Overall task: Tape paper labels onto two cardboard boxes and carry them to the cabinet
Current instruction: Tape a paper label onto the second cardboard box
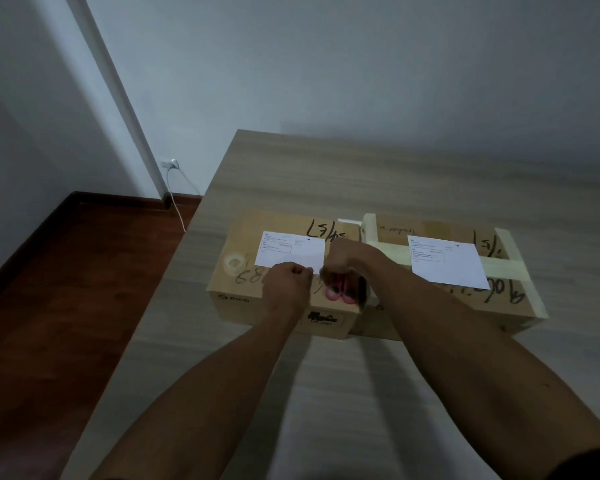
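Just beyond the left hand's (286,282) curled fingers (303,270) lies the label (291,252).

Two cardboard boxes side by side on my table, nearly touching. Left box (284,271): plain brown, black marker scrawl on top, printed logo on the near face. White paper label (291,251) lies flat on its lid, small print toward the upper left. Clear tape roll (235,264) lies flat on the lid, just left of that label. Pink-handled scissors (342,289) at the near right corner of the lid; blurred. Right box (440,271): strapped with pale tape bands, marker writing on top. Second white label (447,261) lies flat on it, skewed slightly.
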